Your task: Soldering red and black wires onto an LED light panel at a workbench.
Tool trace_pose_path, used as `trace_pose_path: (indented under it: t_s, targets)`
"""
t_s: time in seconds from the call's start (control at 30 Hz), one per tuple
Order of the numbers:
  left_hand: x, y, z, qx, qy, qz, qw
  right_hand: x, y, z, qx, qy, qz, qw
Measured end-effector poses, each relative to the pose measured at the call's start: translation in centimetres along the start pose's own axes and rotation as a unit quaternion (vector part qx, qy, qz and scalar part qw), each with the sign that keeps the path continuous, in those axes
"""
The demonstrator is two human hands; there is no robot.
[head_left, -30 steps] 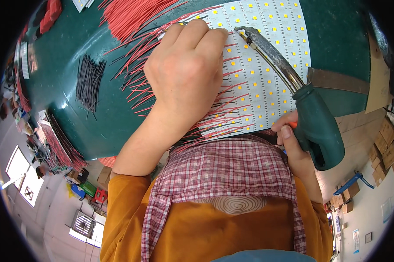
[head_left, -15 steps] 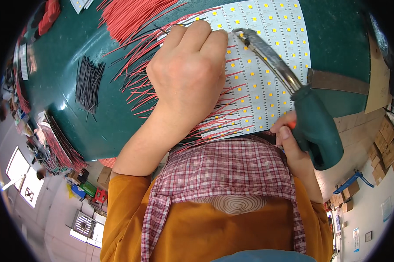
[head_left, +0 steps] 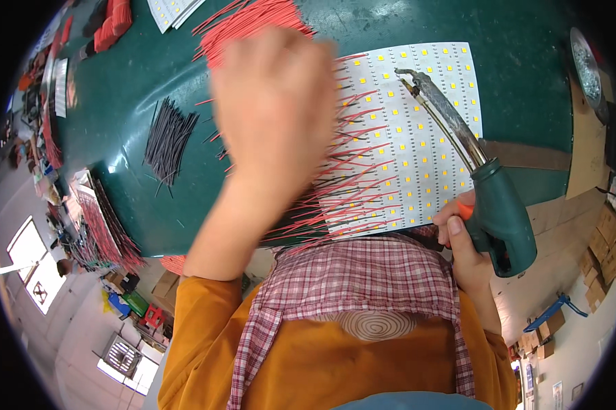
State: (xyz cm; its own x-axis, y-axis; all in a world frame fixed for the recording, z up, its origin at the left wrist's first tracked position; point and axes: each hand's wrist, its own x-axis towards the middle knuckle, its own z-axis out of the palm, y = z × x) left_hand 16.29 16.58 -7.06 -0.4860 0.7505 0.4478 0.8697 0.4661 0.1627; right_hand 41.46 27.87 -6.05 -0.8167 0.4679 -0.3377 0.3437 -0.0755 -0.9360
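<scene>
My right hand grips the soldering gun by its green handle, a finger at the orange trigger. Its dark metal tip reaches over a white LED sheet dotted with yellow LEDs. Along the sheet's left side, red and black wires stick out in rows. My left hand, back upward, is raised between those wires and a pile of loose red wires. Motion smears it, and its fingers cannot be made out. It covers part of the wires.
On the green tabletop lies a bundle of short black wires. More white LED sheets sit at the far left. A wired stack lies at the left edge. A brown strip and a round metal dish are at the right.
My left hand has moved from the sheet's wired edge toward the red wire pile. The soldering gun's tip has drawn away from that edge. The view has shifted, so the table sits lower.
</scene>
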Motion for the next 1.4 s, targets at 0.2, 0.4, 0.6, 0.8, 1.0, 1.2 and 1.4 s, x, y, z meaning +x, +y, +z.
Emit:
trace_pose_path:
  t_s: [0.2, 0.4, 0.6, 0.8, 1.0, 1.2, 1.4]
  targets:
    - [4.3, -5.8, 0.0, -0.013, -0.05, -0.073, 0.996, 0.0, -0.8, 1.0, 0.008, 0.009, -0.004, 1.0]
    - [5.2, -4.8, -0.9, -0.039, -0.089, -0.117, 0.988, -0.4, -1.6, 1.1, -0.009, -0.005, 0.038, 0.999]
    - [4.1, -2.8, -1.6, -0.041, -0.104, -0.093, 0.989, -2.3, -2.1, 0.2, -0.034, -0.018, 0.031, 0.999]
    - [4.2, -0.9, -3.3, -0.044, -0.084, -0.11, 0.989, -2.1, -1.6, 0.1, -0.065, -0.023, 0.004, 0.998]
    - [-0.3, 1.6, -2.6, -0.174, -0.118, 0.021, 0.977, -2.1, -3.3, 0.6, -0.025, 0.013, 0.071, 0.997]
    - [-1.5, 2.5, -0.8, -0.164, -0.085, -0.037, 0.982, -1.6, -3.5, 0.5, -0.05, -0.005, 0.065, 0.997]
    - [-1.7, 2.4, 0.3, -0.157, -0.041, -0.008, 0.987, -1.6, -3.1, 0.5, -0.054, 0.005, 0.074, 0.996]
